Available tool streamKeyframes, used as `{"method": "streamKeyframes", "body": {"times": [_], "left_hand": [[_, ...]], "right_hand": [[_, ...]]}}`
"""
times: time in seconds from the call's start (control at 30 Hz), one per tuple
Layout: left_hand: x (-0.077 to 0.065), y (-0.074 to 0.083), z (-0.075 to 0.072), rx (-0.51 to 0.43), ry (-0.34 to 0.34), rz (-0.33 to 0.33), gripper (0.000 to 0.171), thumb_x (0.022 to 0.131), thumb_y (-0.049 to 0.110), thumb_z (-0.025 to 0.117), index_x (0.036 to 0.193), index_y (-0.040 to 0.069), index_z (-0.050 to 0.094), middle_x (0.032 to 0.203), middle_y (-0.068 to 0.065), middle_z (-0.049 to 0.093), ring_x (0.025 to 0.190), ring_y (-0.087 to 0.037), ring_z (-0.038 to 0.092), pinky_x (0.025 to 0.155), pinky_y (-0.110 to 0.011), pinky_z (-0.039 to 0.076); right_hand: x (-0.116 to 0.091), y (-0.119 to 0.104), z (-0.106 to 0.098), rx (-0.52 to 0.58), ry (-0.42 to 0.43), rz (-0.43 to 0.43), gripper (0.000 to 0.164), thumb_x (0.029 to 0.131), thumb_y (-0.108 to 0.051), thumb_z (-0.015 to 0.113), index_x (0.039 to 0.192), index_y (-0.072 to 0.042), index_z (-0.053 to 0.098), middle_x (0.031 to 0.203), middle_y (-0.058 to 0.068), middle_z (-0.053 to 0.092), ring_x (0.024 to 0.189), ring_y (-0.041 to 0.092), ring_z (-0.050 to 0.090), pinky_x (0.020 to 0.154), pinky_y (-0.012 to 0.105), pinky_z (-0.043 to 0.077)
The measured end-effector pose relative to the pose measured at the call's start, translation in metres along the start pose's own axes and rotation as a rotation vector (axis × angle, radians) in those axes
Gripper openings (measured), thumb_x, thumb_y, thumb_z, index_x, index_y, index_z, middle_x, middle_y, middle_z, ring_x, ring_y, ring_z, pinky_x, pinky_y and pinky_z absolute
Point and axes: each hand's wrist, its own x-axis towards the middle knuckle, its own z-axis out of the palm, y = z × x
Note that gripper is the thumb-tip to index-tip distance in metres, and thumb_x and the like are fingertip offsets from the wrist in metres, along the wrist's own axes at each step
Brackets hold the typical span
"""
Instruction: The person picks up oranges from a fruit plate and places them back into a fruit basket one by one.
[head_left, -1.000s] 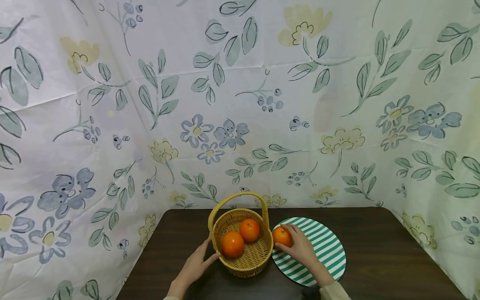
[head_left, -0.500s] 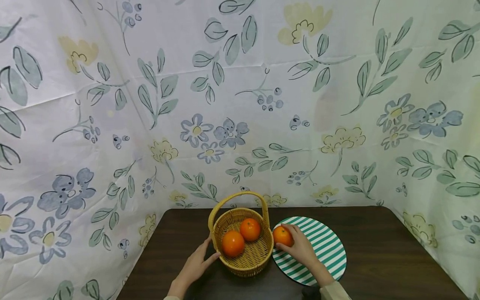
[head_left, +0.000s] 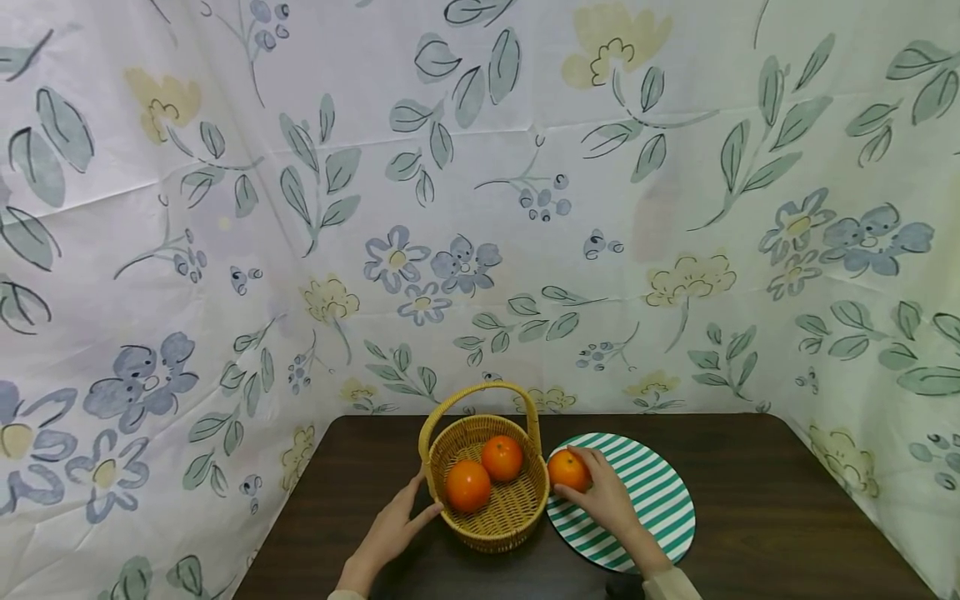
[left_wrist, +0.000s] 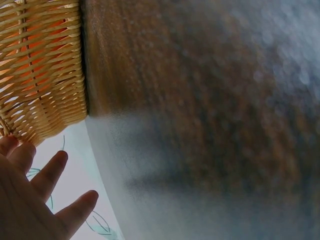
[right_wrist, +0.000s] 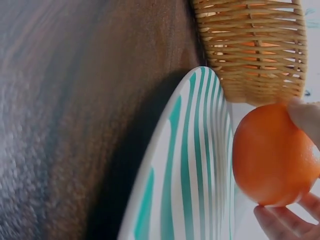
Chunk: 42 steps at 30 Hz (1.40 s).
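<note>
A yellow wicker basket (head_left: 491, 529) with a tall arched handle stands on the table, two oranges (head_left: 468, 486) lying inside it. My left hand (head_left: 390, 525) rests against the basket's left side, thumb near the rim. In the left wrist view its fingers (left_wrist: 49, 175) are spread and fairly straight, some fingertips right at the wicker wall. My right hand (head_left: 606, 497) grips a third orange (head_left: 567, 472) between thumb and fingers, just right of the basket and over the left part of a striped plate (head_left: 660, 500). The right wrist view shows this orange (right_wrist: 272, 155) above the plate's surface.
The round plate, green and white striped, sits on the dark wooden table (head_left: 780, 517) right beside the basket. A floral cloth (head_left: 525, 208) hangs behind the table and along both sides. A small dark object (head_left: 624, 586) shows by the right sleeve.
Both hands, the basket and the oranges keep their places. Only the head view has shifted slightly.
</note>
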Motion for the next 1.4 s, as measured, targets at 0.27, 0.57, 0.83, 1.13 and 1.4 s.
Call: {"method": "streamKeyframes", "body": {"times": [0.27,0.57,0.83,1.13,1.4], "left_hand": [[0.001,0.000,0.000,0.005,0.003,-0.001,0.077,0.089,0.059,0.046,0.148,0.016,0.024,0.148,-0.014,0.032,0.132,-0.038,0.034,0.100,-0.062,0.031],[0.001,0.000,0.000,0.010,0.013,-0.004,0.076,0.089,0.058,0.047,0.148,0.016,0.025,0.148,-0.013,0.032,0.132,-0.038,0.035,0.100,-0.062,0.031],[0.001,0.001,-0.001,0.019,0.007,-0.012,0.077,0.089,0.058,0.046,0.148,0.014,0.024,0.148,-0.014,0.032,0.132,-0.038,0.034,0.100,-0.062,0.030],[0.000,0.001,0.001,0.003,0.006,-0.014,0.077,0.089,0.058,0.048,0.148,0.015,0.025,0.147,-0.015,0.033,0.131,-0.039,0.035,0.099,-0.062,0.031],[0.000,0.000,0.000,0.007,0.005,-0.017,0.078,0.088,0.060,0.046,0.148,0.016,0.024,0.148,-0.014,0.032,0.132,-0.038,0.034,0.100,-0.062,0.031]], "right_hand": [[0.000,-0.002,-0.004,-0.001,0.030,-0.008,0.070,0.067,-0.047,0.079,0.126,-0.017,0.057,0.116,0.005,0.055,0.094,0.022,0.058,0.071,0.039,0.052],[0.002,-0.011,-0.013,0.027,0.052,-0.007,0.068,0.067,-0.044,0.080,0.126,-0.020,0.055,0.118,0.007,0.054,0.094,0.022,0.059,0.070,0.037,0.052],[0.004,-0.017,-0.018,0.069,0.087,-0.029,0.069,0.068,-0.040,0.081,0.128,-0.017,0.055,0.120,0.009,0.053,0.095,0.025,0.060,0.072,0.045,0.054],[0.006,-0.026,-0.023,0.075,0.119,-0.083,0.068,0.068,-0.038,0.081,0.128,-0.018,0.055,0.119,0.003,0.053,0.097,0.020,0.060,0.073,0.037,0.055],[0.009,-0.039,-0.027,0.103,0.119,-0.115,0.067,0.069,-0.039,0.080,0.129,-0.023,0.054,0.123,0.003,0.052,0.102,0.020,0.059,0.074,0.034,0.055]]}}
